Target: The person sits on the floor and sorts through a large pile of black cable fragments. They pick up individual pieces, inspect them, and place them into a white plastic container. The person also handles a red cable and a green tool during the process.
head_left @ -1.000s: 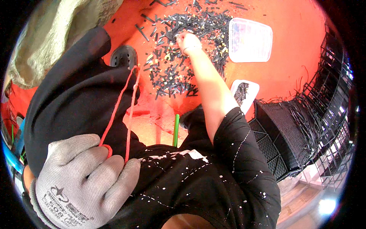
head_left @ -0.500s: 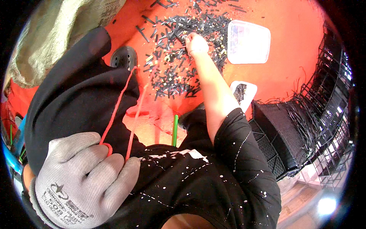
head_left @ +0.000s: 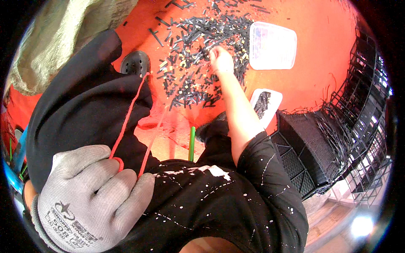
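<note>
My left hand [head_left: 95, 189], in a grey knit glove, is closed at the lower left around a red cord [head_left: 131, 107]. Two strands of the cord run from the fingers up past my knee, one toward a black clog [head_left: 136, 62]. My bare right hand [head_left: 221, 60] is stretched out over a scattered heap of short black strips [head_left: 230, 30] with small yellowish bits among them. Its fingers are bent together low on the heap; whatever is in them is hidden or too small to name.
Right of the heap stands a clear plastic tub [head_left: 273, 47]. A smaller white tub [head_left: 269, 113] with dark pieces sits beside my right forearm. Black woven wickerwork [head_left: 306, 139] takes up the right side. A pale sack [head_left: 46, 50] lies upper left, and a green rod [head_left: 192, 144] is before me.
My right hand has drawn slightly back toward me over the heap. The second cord strand's far part has shifted a little right. My left hand keeps its grip in place.
</note>
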Motion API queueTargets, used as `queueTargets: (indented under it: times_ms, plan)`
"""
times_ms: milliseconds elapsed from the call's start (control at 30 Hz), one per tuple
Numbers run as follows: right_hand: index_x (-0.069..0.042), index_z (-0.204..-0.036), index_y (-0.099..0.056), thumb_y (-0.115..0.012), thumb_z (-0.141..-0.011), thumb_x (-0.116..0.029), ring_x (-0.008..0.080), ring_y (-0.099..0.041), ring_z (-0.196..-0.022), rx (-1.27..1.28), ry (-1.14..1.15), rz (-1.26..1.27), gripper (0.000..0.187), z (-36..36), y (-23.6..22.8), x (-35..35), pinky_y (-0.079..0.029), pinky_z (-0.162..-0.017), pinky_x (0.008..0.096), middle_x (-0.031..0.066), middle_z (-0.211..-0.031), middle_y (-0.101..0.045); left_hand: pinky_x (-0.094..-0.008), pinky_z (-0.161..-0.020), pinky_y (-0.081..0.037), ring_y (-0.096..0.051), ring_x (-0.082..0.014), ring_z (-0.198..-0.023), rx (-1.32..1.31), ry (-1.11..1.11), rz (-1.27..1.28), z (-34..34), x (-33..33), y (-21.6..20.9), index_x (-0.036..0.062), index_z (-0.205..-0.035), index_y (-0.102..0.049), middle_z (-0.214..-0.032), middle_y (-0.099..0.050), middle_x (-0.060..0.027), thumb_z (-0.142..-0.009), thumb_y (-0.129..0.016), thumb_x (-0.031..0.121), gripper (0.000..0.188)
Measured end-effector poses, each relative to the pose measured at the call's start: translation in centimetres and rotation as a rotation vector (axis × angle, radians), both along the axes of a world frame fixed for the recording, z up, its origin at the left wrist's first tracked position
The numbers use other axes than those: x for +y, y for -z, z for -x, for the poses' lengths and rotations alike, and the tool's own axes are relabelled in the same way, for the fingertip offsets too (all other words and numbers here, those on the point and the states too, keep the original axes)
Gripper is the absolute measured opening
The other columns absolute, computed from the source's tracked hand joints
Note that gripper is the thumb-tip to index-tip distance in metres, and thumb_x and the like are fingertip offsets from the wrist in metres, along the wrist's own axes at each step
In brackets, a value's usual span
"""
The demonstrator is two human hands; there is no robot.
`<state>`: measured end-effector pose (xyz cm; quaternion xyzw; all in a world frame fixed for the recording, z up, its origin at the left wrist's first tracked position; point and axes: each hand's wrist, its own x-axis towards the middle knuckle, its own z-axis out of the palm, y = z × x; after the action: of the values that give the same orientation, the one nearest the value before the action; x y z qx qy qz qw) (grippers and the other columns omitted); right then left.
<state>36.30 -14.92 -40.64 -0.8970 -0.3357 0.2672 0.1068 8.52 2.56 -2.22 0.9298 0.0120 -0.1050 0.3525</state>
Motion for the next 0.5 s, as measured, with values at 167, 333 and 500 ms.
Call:
queueTargets:
  times_ms: [167,333,500]
  plan:
    - [-0.012,-0.088,-0.066,-0.059,-0.082,-0.028,0.0297,-0.063,-0.087,-0.061,0.01,-0.016,0.018,-2.8,1.5,2.5,-0.049,-0.077,0.0395,0.0121,-0.09,-0.065,-0.0405,-0.077,-0.048,-0.056,-0.02,-0.077,0.029,0.051,-0.017,-0.6,-0.1,-0.3,0.0069,-0.091,-0.066,-0.084,-0.059,-0.0034,-0.057,-0.06,0.021,0.037]
    - [-0.01,-0.09,-0.065,-0.058,-0.082,-0.029,0.0317,-0.063,-0.085,-0.027,-0.088,0.058,0.021,0.3,2.8,0.9,-0.049,-0.076,0.041,0.0146,-0.088,-0.065,-0.0409,-0.077,-0.048,-0.057,-0.0205,-0.076,0.033,0.057,-0.024,-1.3,-0.1,-0.2,0.0066,-0.091,-0.065,-0.083,-0.06,-0.0036,-0.057,-0.061,0.02,0.037]
    - [-0.01,-0.089,-0.065,-0.06,-0.08,-0.027,0.0309,-0.063,-0.083,0.05,-0.2,0.162,0.02,2.7,1.8,-3.3,-0.05,-0.074,0.04,0.0126,-0.087,-0.066,-0.0413,-0.077,-0.048,-0.057,-0.0212,-0.075,0.031,0.06,-0.042,-2.1,-0.4,-0.2,0.0058,-0.091,-0.066,-0.082,-0.061,-0.0041,-0.056,-0.062,0.021,0.038]
